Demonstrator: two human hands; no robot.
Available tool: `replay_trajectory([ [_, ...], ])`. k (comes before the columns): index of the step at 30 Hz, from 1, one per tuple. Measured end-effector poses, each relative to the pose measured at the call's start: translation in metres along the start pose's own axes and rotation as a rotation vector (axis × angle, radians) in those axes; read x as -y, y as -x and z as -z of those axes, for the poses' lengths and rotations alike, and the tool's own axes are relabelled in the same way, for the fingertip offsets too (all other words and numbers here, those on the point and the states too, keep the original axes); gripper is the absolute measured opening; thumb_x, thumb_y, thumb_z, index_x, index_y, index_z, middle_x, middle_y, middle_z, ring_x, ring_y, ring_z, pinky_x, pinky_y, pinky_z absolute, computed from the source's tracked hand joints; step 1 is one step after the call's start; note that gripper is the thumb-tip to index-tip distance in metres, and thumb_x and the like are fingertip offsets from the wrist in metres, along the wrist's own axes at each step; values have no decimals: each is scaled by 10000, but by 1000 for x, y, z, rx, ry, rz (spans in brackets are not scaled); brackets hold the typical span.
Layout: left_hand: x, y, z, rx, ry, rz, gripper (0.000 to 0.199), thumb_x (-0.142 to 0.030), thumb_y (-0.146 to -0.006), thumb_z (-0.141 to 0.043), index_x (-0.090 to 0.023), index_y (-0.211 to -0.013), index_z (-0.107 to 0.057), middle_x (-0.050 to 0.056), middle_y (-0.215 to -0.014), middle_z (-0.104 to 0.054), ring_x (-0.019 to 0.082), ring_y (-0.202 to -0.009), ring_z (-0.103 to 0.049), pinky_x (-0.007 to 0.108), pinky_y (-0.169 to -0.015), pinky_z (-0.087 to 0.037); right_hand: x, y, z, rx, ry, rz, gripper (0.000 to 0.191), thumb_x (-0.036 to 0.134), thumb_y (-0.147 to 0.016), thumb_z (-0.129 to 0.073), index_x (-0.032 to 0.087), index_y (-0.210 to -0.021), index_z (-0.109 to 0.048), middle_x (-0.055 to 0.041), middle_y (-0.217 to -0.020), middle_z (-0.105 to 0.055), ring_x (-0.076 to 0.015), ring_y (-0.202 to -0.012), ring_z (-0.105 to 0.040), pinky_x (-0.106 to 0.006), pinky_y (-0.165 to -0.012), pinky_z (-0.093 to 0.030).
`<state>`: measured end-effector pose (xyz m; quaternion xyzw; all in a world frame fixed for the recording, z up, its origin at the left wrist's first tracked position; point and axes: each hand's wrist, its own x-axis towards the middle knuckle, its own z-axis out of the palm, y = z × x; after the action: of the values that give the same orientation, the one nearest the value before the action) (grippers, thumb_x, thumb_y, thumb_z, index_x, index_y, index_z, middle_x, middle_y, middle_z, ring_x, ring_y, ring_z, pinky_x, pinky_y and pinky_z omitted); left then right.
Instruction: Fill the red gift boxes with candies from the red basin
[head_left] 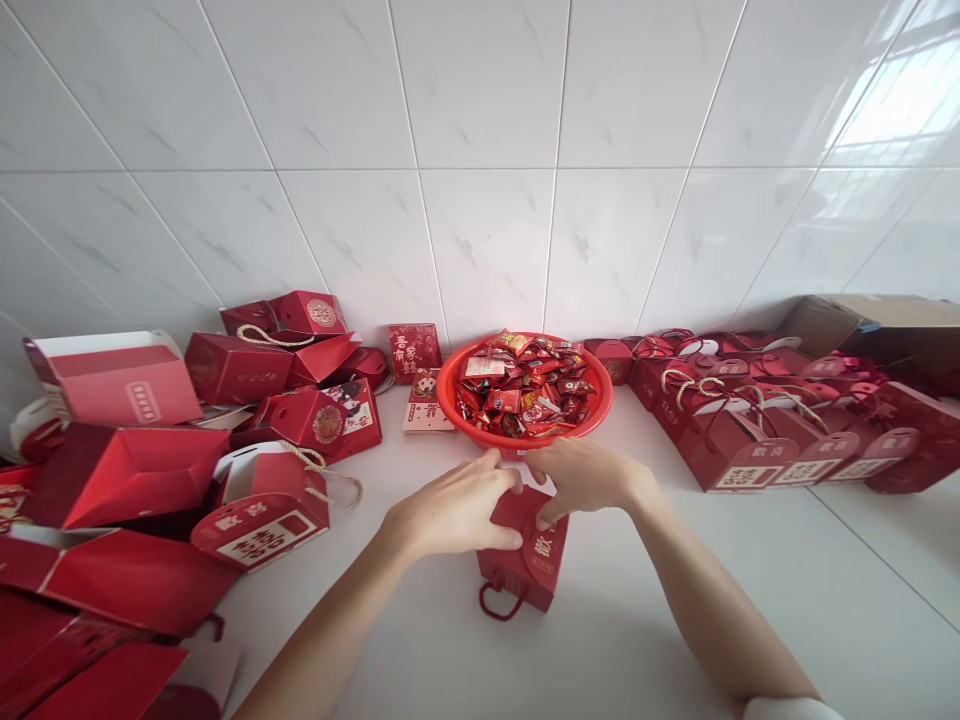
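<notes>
A red paper gift box (pixel 517 575) with pale printed characters lies on the white surface in front of me, its dark red cord handle looped at the near end. My left hand (pixel 457 507) grips its left side, with the thumb across the top panel. From the right, my right hand (pixel 585 478) holds the far part, thumb pressed on the printed face. Some of my fingertips are hidden behind the box and the hands. Just beyond the hands stands a red plastic basin (pixel 448 395) heaped with red-wrapped candies (pixel 525 385).
Several unclosed red boxes (pixel 142 470) are piled at the left. Rows of red boxes with rope handles (pixel 750 440) stand at the right, before a brown cardboard box (pixel 877 320). Red cards (pixel 415 350) lean near the tiled wall (pixel 487 230).
</notes>
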<state>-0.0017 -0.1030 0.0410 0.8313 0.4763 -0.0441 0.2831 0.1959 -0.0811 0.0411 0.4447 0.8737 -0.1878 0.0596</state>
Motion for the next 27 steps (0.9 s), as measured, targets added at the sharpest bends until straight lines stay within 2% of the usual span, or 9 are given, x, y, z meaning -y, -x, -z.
replay_trajectory([
  [3,3,1,0,15,48,-90,658,-457,-758,-724,-319,-1373,-534,66,-1343,-568,319,-1238,-561,400,-981,-468,2,-3,-3,-4,-6,6,396,469,-743,-804,164,-947,-654,-77,-965,-681,-221,-805,-620,-271,-548,-357],
  [5,1,0,-1,25,82,-143,692,-469,-773,-723,-312,-1409,-498,65,-1409,-560,319,-1284,-536,395,-1021,-448,2,-4,-4,1,-7,-3,392,471,-742,-808,165,-937,-659,-76,-947,-688,-220,-794,-626,-269,-545,-356],
  [11,-9,-8,-12,34,37,-172,485,-442,-819,-671,-268,-1268,-614,79,-1251,-649,318,-1135,-618,395,-939,-480,-6,2,4,67,-59,-1,342,421,-784,-768,164,-997,-691,-86,-992,-708,-237,-823,-652,-272,-561,-400],
  [14,-8,-10,-16,22,27,-123,554,-461,-811,-679,-284,-1327,-587,98,-1327,-618,350,-1223,-575,420,-969,-472,-15,10,8,72,-127,23,231,267,-910,-605,181,-1102,-701,-86,-1037,-719,-226,-901,-670,-278,-659,-469],
  [16,-5,-10,-16,25,34,-95,607,-478,-798,-697,-300,-1364,-566,103,-1338,-612,357,-1247,-561,428,-984,-466,-22,13,5,91,-126,29,323,127,-925,-488,198,-1160,-698,-82,-1056,-724,-213,-934,-677,-281,-709,-489],
  [18,-3,-10,-13,29,44,-89,644,-476,-784,-717,-311,-1385,-554,99,-1334,-611,354,-1258,-552,420,-985,-463,-29,12,-3,145,-108,14,443,46,-896,-438,201,-1239,-671,-85,-1059,-730,-212,-934,-682,-292,-724,-499],
  [21,0,-11,-7,39,48,-86,720,-467,-754,-751,-307,-1420,-529,93,-1329,-598,343,-1261,-542,401,-991,-453,-38,5,-22,181,-168,28,484,44,-884,-477,175,-1332,-606,-107,-1150,-721,-222,-979,-679,-311,-769,-517],
  [24,1,-11,-2,51,52,-100,721,-441,-735,-769,-321,-1408,-539,62,-1254,-610,302,-1170,-590,365,-952,-464,-43,-5,-43,155,-306,126,439,49,-849,-564,177,-1264,-633,-97,-1249,-693,-206,-1017,-673,-306,-842,-522],
  [27,3,-11,1,61,56,-114,718,-425,-736,-771,-334,-1410,-538,39,-1184,-617,271,-1113,-604,342,-924,-469,-45,-12,-58,105,-385,139,458,-2,-791,-565,179,-1206,-636,-83,-1208,-707,-182,-934,-679,-300,-821,-524],
])
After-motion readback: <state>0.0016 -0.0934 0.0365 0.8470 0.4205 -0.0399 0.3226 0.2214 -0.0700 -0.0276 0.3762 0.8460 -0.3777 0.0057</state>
